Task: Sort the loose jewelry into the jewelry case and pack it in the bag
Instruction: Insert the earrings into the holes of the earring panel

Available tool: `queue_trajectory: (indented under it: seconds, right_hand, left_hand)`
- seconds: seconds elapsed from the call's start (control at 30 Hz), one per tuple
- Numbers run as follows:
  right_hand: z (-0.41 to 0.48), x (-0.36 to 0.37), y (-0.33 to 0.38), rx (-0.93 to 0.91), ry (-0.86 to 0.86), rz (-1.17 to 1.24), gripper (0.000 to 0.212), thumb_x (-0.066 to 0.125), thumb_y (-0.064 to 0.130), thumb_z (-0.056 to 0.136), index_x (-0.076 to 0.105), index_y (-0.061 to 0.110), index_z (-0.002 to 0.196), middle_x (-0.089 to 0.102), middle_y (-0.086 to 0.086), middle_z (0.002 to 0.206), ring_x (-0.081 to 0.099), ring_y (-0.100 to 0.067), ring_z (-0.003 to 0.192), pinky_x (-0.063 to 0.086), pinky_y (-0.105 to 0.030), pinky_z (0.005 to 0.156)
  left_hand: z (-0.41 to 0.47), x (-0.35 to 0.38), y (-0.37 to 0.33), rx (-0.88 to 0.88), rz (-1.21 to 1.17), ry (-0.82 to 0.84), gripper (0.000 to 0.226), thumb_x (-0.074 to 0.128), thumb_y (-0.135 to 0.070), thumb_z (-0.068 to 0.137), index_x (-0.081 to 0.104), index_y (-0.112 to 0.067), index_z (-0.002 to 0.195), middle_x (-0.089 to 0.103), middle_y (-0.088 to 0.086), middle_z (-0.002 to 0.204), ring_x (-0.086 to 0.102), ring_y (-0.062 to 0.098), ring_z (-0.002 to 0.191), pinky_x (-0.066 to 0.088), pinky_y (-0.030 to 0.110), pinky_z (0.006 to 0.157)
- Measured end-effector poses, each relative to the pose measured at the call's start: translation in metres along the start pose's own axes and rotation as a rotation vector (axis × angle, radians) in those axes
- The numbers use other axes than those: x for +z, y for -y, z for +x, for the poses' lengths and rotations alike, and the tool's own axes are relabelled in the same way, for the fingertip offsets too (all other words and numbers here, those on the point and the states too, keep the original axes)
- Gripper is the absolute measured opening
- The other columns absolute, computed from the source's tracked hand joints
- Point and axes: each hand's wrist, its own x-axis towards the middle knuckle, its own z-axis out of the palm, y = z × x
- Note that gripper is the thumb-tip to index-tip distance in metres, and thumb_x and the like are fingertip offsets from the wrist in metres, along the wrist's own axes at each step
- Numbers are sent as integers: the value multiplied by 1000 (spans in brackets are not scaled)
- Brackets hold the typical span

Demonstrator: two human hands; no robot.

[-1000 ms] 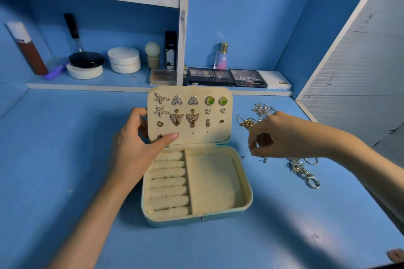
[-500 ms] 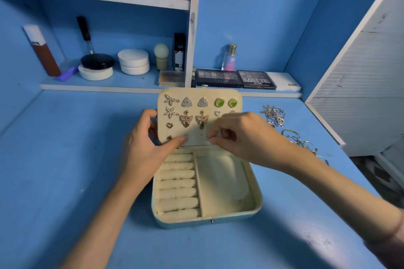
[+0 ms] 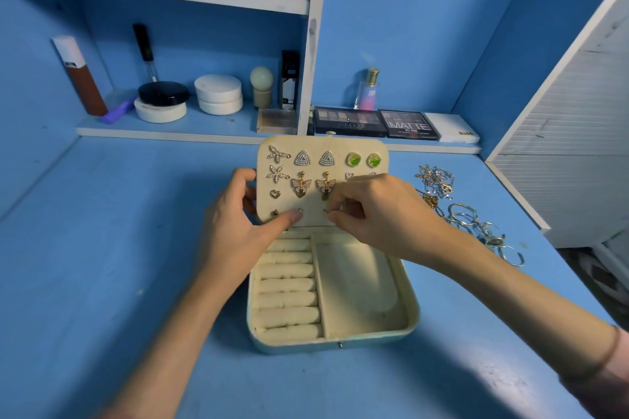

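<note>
A cream jewelry case [image 3: 410, 313] lies open on the blue desk, its lid [image 3: 354, 145] standing upright with several earrings pinned in rows. My left hand [image 3: 238, 231] grips the lid's left edge, thumb pressed on its front near the bottom row. My right hand [image 3: 377, 214] pinches a small earring [image 3: 327, 211] against the lid's lower middle. Ring rolls fill the case's left half; the right compartment holds nothing. Loose necklaces [image 3: 435, 180] and silver rings and chains [image 3: 483, 230] lie to the right of the case. No bag is in view.
A low shelf behind the case holds eyeshadow palettes [image 3: 350, 121], a perfume bottle [image 3: 369, 90], round white jars [image 3: 219, 93] and a brown tube [image 3: 81, 76]. A white louvred panel [image 3: 571, 146] bounds the desk on the right.
My right hand came from the loose jewelry on the right over to the lid and now holds a small earring against it. My left hand has kept its hold on the lid.
</note>
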Motion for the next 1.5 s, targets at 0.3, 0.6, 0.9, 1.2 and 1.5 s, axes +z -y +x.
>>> queue_trajectory:
  seconds: [0.3, 0.6, 0.9, 1.2, 1.5]
  right_hand:
    - [-1, 6, 8, -35, -106, -83, 13, 55, 28, 89, 64, 18, 90, 48, 9, 79, 55, -27, 77, 43, -33, 62]
    - [-9, -12, -18, 57, -186, 163, 12, 63, 24, 86, 71, 16, 86, 55, 4, 62, 45, -11, 54, 42, -31, 60]
    - [-30, -37, -75, 196, 23, 63, 7, 68, 14, 83, 73, 19, 83, 64, 4, 69, 53, -6, 61, 40, -13, 58]
    - [-45, -21, -92, 232, 191, -117, 5, 68, 28, 81, 70, 32, 82, 57, 17, 81, 53, -9, 76, 45, -27, 69]
    - [-46, -14, -86, 211, 166, -243, 7, 60, 31, 85, 67, 30, 86, 50, 18, 79, 53, -12, 81, 35, -24, 64]
  left_hand:
    - [1, 1, 3, 5, 0, -3, 47, 86, -37, 60, 50, -32, 89, 64, -18, 83, 58, -1, 72, 38, 12, 55]
    - [1, 0, 4, -12, 19, 6, 48, 86, -33, 64, 53, -37, 99, 66, -11, 90, 59, 8, 79, 43, 21, 61]
    - [0, 0, 4, -17, 2, 5, 47, 84, -31, 66, 52, -39, 98, 66, -11, 92, 60, 12, 81, 46, 27, 64]
    - [1, 0, 6, -5, -1, 5, 46, 85, -29, 66, 54, -34, 100, 66, -13, 92, 57, 5, 76, 41, 19, 60]
    - [0, -1, 4, 0, 5, 9, 46, 85, -28, 66, 50, -43, 91, 65, -18, 91, 54, -4, 71, 38, 9, 55]
